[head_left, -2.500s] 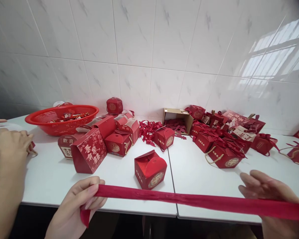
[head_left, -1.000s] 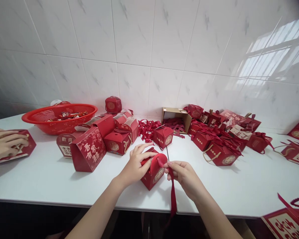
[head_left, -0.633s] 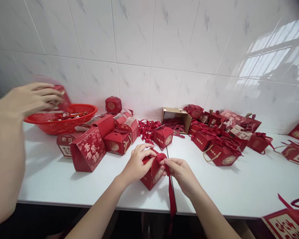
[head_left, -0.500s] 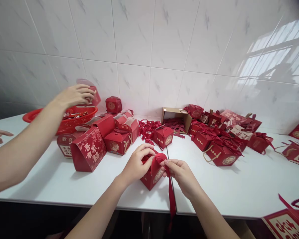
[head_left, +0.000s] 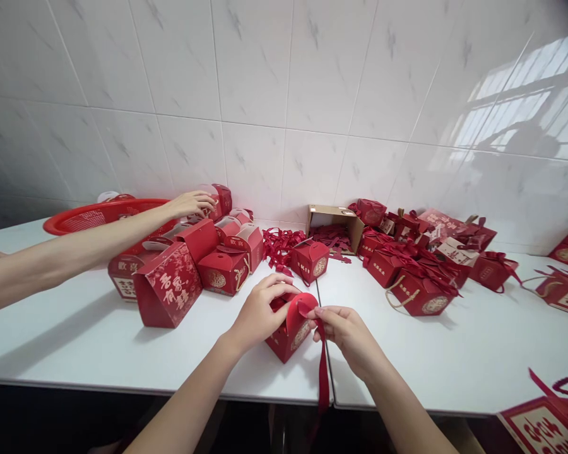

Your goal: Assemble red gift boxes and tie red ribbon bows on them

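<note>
A small red gift box (head_left: pixel 284 343) with a rounded top flap and a gold emblem stands near the table's front edge. My left hand (head_left: pixel 262 312) is wrapped over its top left side, holding it. Pinched between the fingertips of my right hand (head_left: pixel 343 328) is a red ribbon (head_left: pixel 322 372), which meets the box at the flap and hangs down past the table edge. Behind them stands another red box (head_left: pixel 311 260), beside a pile of loose red ribbons (head_left: pixel 284 247).
Another person's hand (head_left: pixel 194 205) reaches over a red basket (head_left: pixel 80 221) to boxes at the back left. Red boxes (head_left: pixel 168 287) stand left. An open carton (head_left: pixel 360 233) holds dark red pieces. Tied boxes (head_left: pixel 419 293) crowd the right; a red bag (head_left: pixel 539 425) is at bottom right.
The other person's hand has moved right and down, setting a box among those at the back left. My right hand has shifted very slightly right with the ribbon.
</note>
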Demonstrator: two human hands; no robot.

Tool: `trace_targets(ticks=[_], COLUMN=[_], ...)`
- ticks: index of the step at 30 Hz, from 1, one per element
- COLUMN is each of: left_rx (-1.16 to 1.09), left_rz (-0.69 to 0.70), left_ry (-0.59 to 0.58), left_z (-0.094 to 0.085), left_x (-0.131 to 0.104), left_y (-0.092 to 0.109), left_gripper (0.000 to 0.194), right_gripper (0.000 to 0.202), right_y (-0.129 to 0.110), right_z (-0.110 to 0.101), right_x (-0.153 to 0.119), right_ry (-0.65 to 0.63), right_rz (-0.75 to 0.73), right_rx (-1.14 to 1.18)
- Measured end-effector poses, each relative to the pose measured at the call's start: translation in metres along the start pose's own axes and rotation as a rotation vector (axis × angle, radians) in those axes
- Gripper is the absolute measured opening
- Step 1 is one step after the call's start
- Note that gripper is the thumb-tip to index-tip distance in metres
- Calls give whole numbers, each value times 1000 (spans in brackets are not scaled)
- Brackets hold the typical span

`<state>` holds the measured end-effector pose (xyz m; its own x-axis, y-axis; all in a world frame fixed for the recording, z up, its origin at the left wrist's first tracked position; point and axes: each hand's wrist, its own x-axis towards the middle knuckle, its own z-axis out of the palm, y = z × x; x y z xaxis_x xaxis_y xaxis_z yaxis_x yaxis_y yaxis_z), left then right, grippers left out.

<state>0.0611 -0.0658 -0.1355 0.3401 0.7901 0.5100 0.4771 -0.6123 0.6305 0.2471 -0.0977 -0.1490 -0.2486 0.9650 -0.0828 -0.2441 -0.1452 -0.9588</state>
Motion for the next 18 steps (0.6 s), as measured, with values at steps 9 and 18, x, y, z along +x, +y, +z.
trace_targets(ticks=[9, 18], left_rx=[-20, 46], left_rz=[3, 79], left_ry=[29, 157], left_z=[3, 8], left_x=[-1, -4], left_y=[-2, -8], left_gripper=[17, 14], right_gripper=[30, 28], right_y=[-1, 3], right_z=[0, 3], right_x=[1, -3], right_ry=[-15, 109], right_rz=[49, -186], right_rx=[40, -381])
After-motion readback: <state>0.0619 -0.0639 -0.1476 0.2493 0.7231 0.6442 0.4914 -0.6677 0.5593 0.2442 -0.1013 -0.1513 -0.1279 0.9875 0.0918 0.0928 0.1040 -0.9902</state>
